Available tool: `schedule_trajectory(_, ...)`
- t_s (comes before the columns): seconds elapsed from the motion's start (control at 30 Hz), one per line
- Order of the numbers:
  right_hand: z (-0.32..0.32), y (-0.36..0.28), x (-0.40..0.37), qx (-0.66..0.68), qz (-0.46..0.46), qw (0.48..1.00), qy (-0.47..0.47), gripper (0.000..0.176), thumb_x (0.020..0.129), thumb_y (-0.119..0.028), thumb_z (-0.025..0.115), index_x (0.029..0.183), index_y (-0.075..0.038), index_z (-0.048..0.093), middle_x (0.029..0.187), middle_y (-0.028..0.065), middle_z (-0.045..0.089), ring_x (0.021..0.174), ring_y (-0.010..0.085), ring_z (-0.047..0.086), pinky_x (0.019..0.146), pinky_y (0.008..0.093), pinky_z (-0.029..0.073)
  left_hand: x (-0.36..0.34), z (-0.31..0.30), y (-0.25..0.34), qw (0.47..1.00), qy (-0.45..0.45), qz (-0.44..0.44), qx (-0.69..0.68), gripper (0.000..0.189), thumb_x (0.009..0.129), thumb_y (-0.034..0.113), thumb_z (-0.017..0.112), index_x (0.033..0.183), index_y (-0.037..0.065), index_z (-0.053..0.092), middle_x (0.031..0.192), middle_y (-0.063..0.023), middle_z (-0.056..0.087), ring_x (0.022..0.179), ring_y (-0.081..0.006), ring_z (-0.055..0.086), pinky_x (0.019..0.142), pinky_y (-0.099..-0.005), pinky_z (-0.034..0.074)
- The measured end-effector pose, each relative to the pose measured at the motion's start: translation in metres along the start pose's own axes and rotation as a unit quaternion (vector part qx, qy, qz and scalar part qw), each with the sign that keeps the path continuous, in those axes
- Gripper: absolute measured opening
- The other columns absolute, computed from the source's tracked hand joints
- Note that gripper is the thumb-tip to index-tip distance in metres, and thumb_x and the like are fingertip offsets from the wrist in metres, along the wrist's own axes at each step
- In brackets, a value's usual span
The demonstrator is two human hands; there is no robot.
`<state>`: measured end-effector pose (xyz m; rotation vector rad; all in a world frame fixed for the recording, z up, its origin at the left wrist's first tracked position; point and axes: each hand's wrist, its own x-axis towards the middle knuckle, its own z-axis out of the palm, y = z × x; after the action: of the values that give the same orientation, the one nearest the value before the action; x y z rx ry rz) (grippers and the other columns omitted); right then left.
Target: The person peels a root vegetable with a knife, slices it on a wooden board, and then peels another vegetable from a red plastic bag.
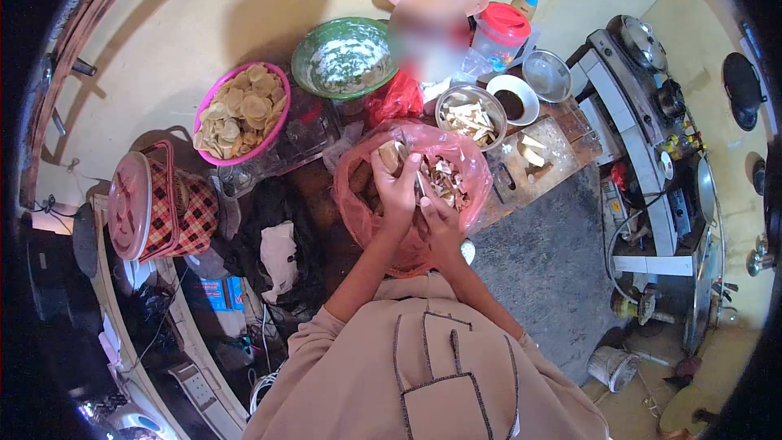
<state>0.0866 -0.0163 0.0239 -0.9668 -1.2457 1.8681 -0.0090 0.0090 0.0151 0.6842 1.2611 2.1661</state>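
Over the pink bag (476, 165), both hands close together at a pale piece (389, 155).

Left hand (399, 189) curled around that piece, fingers closed on it, the piece poking out at the far side of the fist, long axis pointing away from the body; right hand (441, 224) touching the left and nearer the body, fingers bunched (around a blade, perhaps: too small to tell). Underneath, pale scraps heaped in the bag. Beyond to the right, a steel bowl (471, 118) of cut strips; well off to the left, a pink basin (240, 110) of round slices.
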Motion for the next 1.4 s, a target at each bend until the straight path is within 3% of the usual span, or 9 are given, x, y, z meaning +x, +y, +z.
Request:
schedule_trajectory(0.23,-0.017,-0.001,0.014,-0.163,-0.191,0.966,-0.058,0.046,0.091,-0.027,0.039,0.127,0.002,0.036,0.126,0.0142,0.043,0.12,0.0216,0.037,0.1,0.0311,0.025,-0.002,-0.001,0.002,0.999,-0.036,-0.02,-0.003,0.027,0.082,0.005,0.054,0.107,0.002,0.043,0.09,-0.0016,0.05,0.08,-0.009,0.048,0.073,-0.0223,0.041)
schedule_trajectory(0.63,-0.021,-0.001,0.009,-0.214,-0.139,0.967,-0.021,0.037,0.089,-0.02,0.041,0.125,-0.007,0.043,0.12,0.0132,0.049,0.113,0.0252,0.046,0.093,0.0315,0.034,-0.003,-0.002,-0.008,0.997,-0.061,0.011,0.052,0.027,0.086,0.007,0.048,0.11,0.003,0.037,0.092,-0.0007,0.046,0.081,-0.0072,0.045,0.071,-0.0209,0.039)
schedule_trajectory(0.73,-0.017,0.007,0.007,-0.263,-0.131,0.956,0.022,0.039,0.09,-0.019,0.041,0.124,0.001,0.04,0.112,0.0103,0.054,0.094,0.0113,0.05,0.084,0.0252,0.038,-0.003,-0.003,-0.01,0.998,-0.054,0.006,0.043,0.026,0.085,0.006,0.049,0.108,0.004,0.038,0.09,0.0,0.046,0.078,-0.0068,0.045,0.07,-0.0204,0.039)
schedule_trajectory(0.83,-0.013,0.004,0.002,-0.297,-0.113,0.947,0.039,0.038,0.091,-0.018,0.041,0.123,0.002,0.041,0.106,0.0098,0.057,0.086,0.0129,0.051,0.079,0.0262,0.041,-0.005,0.002,-0.003,0.999,-0.04,0.006,0.028,0.023,0.084,0.005,0.051,0.104,0.004,0.04,0.088,0.0004,0.047,0.076,-0.0066,0.045,0.068,-0.0204,0.039)
schedule_trajectory(0.97,-0.01,0.022,0.01,-0.232,-0.243,0.94,0.064,0.037,0.09,-0.019,0.042,0.121,0.001,0.044,0.088,0.0068,0.059,0.074,0.0133,0.052,0.066,0.0257,0.043,-0.004,0.006,0.004,0.999,-0.038,0.019,-0.012,0.022,0.081,0.002,0.054,0.1,0.004,0.042,0.085,0.0004,0.049,0.075,-0.0067,0.046,0.068,-0.0207,0.04)
schedule_trajectory(1.03,-0.006,0.006,0.005,-0.21,-0.236,0.947,0.061,0.035,0.088,-0.018,0.044,0.118,0.001,0.049,0.095,0.0109,0.061,0.082,0.0206,0.057,0.072,0.0293,0.044,-0.002,0.008,0.009,0.999,-0.046,0.01,-0.012,0.024,0.079,0.001,0.055,0.099,0.004,0.043,0.083,0.0006,0.049,0.075,-0.0067,0.047,0.067,-0.0207,0.041)
schedule_trajectory(1.13,-0.003,0.01,-0.001,-0.007,-0.05,0.998,0.044,0.039,0.091,-0.024,0.042,0.125,-0.005,0.043,0.058,-0.0073,0.035,0.05,0.0016,0.031,0.044,0.017,0.024,0.001,0.004,-0.002,0.999,-0.051,0.015,0.01,0.027,0.076,-0.001,0.057,0.098,0.004,0.044,0.081,0.0007,0.05,0.072,-0.0067,0.049,0.066,-0.0207,0.042)
schedule_trajectory(1.27,-0.002,0.01,0.001,-0.015,-0.037,0.998,0.043,0.035,0.09,-0.024,0.044,0.117,-0.003,0.05,0.066,-0.0058,0.042,0.053,0.0034,0.033,0.046,0.0183,0.027,0.001,-0.006,-0.021,0.995,-0.043,0.038,0.083,0.021,0.08,0.005,0.055,0.098,0.003,0.044,0.081,-0.0002,0.052,0.07,-0.0069,0.051,0.063,-0.0209,0.044)
schedule_trajectory(1.4,-0.03,-0.003,0.009,0.006,0.029,0.997,-0.068,0.032,0.088,-0.024,0.049,0.112,-0.003,0.054,0.067,-0.0055,0.045,0.054,0.0033,0.036,0.047,0.0185,0.03,0.007,-0.017,-0.011,0.99,-0.078,-0.113,-0.017,0.029,0.089,0.03,0.042,0.1,0.003,0.046,0.085,-0.0036,0.055,0.071,-0.0104,0.054,0.066,-0.0249,0.046)
